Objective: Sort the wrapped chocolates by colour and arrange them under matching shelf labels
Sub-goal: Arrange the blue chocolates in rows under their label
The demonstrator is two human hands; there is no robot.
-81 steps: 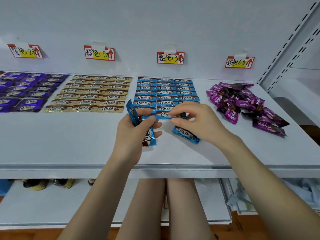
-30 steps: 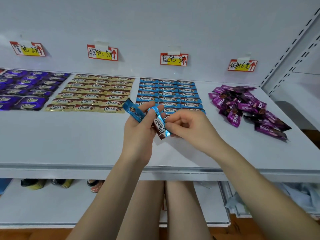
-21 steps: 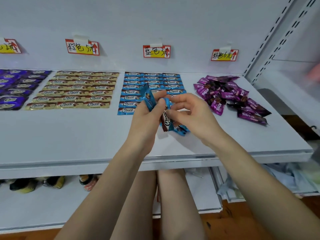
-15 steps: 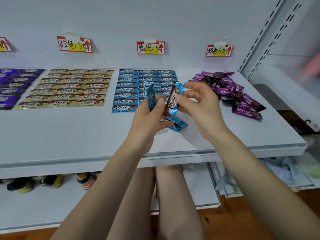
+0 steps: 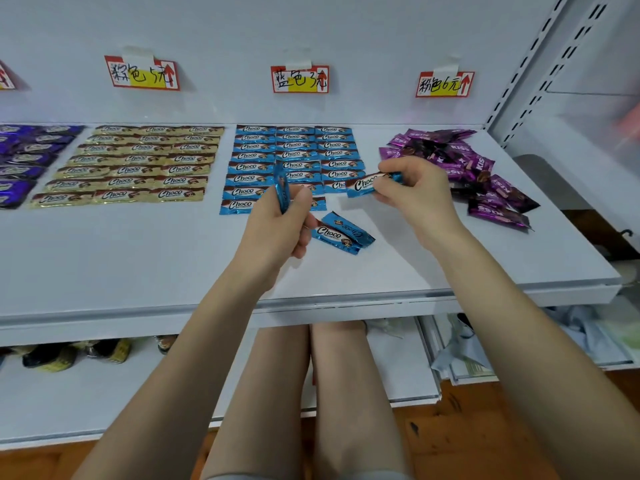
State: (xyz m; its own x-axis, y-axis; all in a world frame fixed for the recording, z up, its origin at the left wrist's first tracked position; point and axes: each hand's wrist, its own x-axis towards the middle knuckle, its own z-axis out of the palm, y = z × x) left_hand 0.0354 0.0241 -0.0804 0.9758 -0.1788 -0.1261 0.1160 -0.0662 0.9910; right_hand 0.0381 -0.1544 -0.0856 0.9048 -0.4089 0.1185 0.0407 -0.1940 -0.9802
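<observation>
Blue Choco chocolates (image 5: 294, 157) lie in three neat columns under the blue label (image 5: 299, 79). My right hand (image 5: 415, 194) pinches one blue chocolate (image 5: 367, 184) just above the bottom of the right column. My left hand (image 5: 280, 223) grips another blue chocolate (image 5: 282, 188) upright, over the bottom of the middle column. Two loose blue chocolates (image 5: 341, 233) rest on the white shelf (image 5: 138, 254) between my hands. Gold chocolates (image 5: 138, 164) are lined up under the brown label (image 5: 142, 73). A loose heap of pink-purple chocolates (image 5: 460, 171) sits under the pink label (image 5: 445, 84).
Dark purple chocolates (image 5: 24, 157) are arranged at the far left. A perforated upright post (image 5: 530, 64) bounds the shelf on the right. A lower shelf (image 5: 69, 393) holds dark and yellow items (image 5: 69, 353). My knees (image 5: 311, 393) are under the shelf's front edge.
My right hand took one blue chocolate from my left hand and carried it right and forward to the right column. My left hand still grips the other one.
</observation>
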